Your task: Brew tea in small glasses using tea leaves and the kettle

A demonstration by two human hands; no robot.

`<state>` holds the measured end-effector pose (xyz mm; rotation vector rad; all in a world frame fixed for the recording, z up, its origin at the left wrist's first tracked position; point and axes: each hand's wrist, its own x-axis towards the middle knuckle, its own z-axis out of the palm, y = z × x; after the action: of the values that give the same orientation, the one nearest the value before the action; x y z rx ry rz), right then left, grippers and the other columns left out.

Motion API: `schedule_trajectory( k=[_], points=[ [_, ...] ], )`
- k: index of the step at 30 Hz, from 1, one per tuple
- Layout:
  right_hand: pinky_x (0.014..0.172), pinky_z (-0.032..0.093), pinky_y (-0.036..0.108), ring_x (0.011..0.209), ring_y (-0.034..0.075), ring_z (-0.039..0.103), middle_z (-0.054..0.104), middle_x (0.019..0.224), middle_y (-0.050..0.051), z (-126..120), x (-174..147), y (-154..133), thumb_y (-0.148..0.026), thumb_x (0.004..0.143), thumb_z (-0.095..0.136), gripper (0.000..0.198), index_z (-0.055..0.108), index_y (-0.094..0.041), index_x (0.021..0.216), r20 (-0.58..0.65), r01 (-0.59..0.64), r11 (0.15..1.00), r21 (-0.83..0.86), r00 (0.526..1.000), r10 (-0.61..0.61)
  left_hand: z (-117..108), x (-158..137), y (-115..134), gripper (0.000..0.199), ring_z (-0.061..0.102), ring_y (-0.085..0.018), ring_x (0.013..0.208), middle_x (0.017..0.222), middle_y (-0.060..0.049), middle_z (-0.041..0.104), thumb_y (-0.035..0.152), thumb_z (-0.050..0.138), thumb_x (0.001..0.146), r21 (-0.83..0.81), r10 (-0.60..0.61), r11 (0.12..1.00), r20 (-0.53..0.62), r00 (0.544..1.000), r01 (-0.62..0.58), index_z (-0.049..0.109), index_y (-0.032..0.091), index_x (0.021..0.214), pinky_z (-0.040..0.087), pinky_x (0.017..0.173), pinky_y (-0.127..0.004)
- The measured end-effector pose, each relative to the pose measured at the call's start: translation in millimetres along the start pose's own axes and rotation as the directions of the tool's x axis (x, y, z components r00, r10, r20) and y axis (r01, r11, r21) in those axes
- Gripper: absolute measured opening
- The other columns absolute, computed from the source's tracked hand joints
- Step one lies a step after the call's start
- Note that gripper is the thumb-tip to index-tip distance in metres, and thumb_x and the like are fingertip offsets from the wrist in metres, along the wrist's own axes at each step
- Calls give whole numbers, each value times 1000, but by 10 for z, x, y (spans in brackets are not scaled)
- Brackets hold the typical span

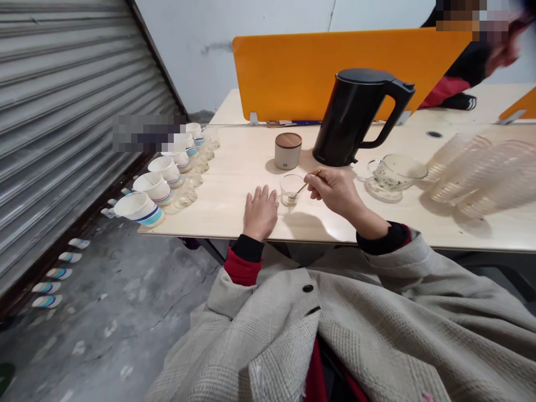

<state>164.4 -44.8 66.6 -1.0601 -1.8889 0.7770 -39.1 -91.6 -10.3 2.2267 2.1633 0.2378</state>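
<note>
Between my hands stands a small clear cup on the table. My right hand pinches the handle of a thin gold spoon, whose lower end is inside the cup. Flat on the tabletop, just left of the cup, lies my left hand with its fingers stretched out; it holds nothing. Behind the cup is a pale canister with a wooden lid. A black electric kettle stands to its right.
Paper cups and small clear cups line the table's left edge. A glass cup on a saucer and stacked plastic cups stand at right. Behind rises an orange divider; a person's sleeve shows beyond it.
</note>
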Motion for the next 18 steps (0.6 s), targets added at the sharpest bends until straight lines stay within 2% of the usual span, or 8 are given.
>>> schedule_trajectory(
  k=[4,10,13,18],
  points=[
    [49,47,22,52,10,62,67,64,0,-64,-26,-62,-45,95,66,32,67,-18,77,-127,12,997,77,992,-2,12,5,-8,54,29,-33,164,175,-9,37,35,29,112,-9,1,1000,2,1000,-1,45,21,162,23,134,-59],
    [50,48,21,53,10,62,66,66,-1,-95,-88,-126,-47,95,69,31,69,-19,82,-222,56,989,140,975,-24,17,14,-10,54,30,-33,164,175,-9,38,34,29,112,-18,-5,1000,2,1000,5,46,22,162,23,134,-59],
    [50,48,22,53,10,62,67,66,-1,-44,-78,-62,-47,96,67,32,68,-19,81,-204,49,992,119,979,-24,9,12,-8,54,29,-33,164,175,-9,37,34,29,112,-20,-5,1000,11,1000,5,46,22,162,23,134,-59],
    [50,46,23,51,11,62,65,62,-1,75,-34,61,-55,94,66,39,67,-19,78,-64,22,998,51,998,-19,-19,4,3,54,30,-34,164,175,-10,37,33,29,112,-19,-2,1000,8,1000,2,46,20,162,24,134,-59]
  ],
)
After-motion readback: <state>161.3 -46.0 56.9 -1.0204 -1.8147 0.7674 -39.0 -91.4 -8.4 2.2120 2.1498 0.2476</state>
